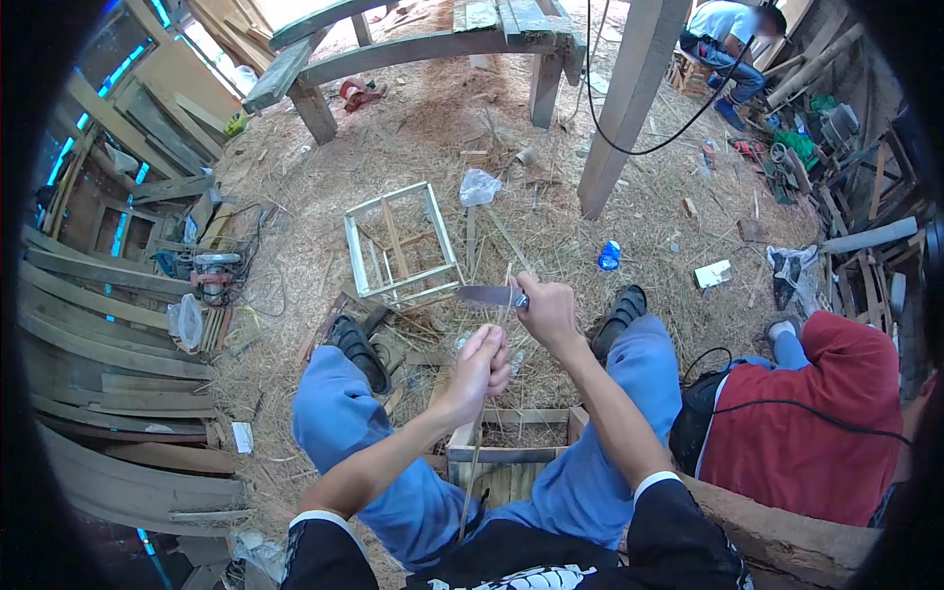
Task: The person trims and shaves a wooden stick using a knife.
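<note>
My right hand (547,311) is closed round the handle of a knife (489,295), whose blade points left. Just below and to the left, my left hand (484,362) is closed on a thin strip (475,469). The strip hangs down from that fist towards my lap, and its upper end rises past the blade. Between my legs is a small wooden frame (506,454). Beyond the knife, on the straw-covered floor, lies a pale rectangular wooden frame (401,241).
A wooden bench (423,67) stands ahead, beside a slanting post (629,108). A person in red (801,428) sits close on my right; another person (730,49) crouches at the far right. Planks (118,315) and a power tool (211,275) lie left.
</note>
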The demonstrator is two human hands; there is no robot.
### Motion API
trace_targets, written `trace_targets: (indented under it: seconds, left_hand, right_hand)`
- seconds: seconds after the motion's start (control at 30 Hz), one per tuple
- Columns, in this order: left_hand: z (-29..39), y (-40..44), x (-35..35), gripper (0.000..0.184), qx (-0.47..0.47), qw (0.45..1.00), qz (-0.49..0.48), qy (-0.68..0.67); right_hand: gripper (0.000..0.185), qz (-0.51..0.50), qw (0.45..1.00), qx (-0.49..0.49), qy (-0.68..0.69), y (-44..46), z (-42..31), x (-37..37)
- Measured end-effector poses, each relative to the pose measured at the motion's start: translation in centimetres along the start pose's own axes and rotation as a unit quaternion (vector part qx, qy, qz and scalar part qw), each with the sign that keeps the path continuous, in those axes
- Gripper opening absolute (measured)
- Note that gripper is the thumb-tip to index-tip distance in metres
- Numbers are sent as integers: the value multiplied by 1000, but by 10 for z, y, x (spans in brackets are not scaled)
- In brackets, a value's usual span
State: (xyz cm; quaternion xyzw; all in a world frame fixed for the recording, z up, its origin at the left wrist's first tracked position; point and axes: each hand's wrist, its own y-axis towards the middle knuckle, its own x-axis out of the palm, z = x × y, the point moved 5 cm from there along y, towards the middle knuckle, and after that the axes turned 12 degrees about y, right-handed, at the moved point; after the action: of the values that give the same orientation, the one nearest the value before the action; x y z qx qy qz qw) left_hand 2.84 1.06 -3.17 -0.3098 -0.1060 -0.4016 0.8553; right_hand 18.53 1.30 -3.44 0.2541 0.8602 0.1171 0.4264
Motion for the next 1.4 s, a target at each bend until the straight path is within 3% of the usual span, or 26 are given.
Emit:
trace_targets:
  seconds: [0.1, 0.23, 0.33, 0.57, 0.73, 0.87, 1.0, 1.03, 1.13, 1.17, 1.27, 1.4]
  left_hand:
    - [-3, 1, 4, 22, -9, 1000, -3, 5]
    - [-8, -1, 5, 21, -15, 1000, -4, 16]
    - [-5, -1, 5, 21, -22, 999, -13, 25]
    - [-1, -4, 4, 21, -6, 1000, 8, 12]
    - [-1, -1, 3, 22, 10, 999, 11, 30]
    - [3, 7, -6, 21, 16, 1000, 17, 19]
    - [20, 8, -20, 19, 62, 997, 44, 11]
    - [25, 8, -23, 19, 70, 996, 54, 9]
    - [44, 7, -37, 20, 90, 993, 74, 13]
    - [48, 6, -41, 20, 91, 993, 77, 16]
    - [50, 8, -48, 22, 94, 991, 84, 33]
    - [54, 10, -51, 22, 69, 992, 94, 51]
  right_hand:
    - [14, -98, 991, -37, 87, -5, 7, 12]
    - [12, -230, 971, -21, 56, -7, 6, 18]
    - [13, -122, 992, 11, 37, 13, 21, -17]
    - [13, 30, 999, 14, -43, 5, 8, -11]
    - [11, -45, 999, 5, 18, 0, 9, 2]
    - [23, -122, 990, -2, 76, -4, 8, 10]
    - [17, -71, 987, 91, 113, 1, 17, -12]
    - [18, -69, 971, 160, 161, 5, 19, -17]
    - [30, -130, 921, 227, 288, 14, 22, -9]
    - [39, -178, 921, 179, 297, 18, 18, -9]
    - [39, -233, 935, 178, 202, 34, -6, -19]
    - [35, -115, 890, 230, 377, 31, 7, -1]
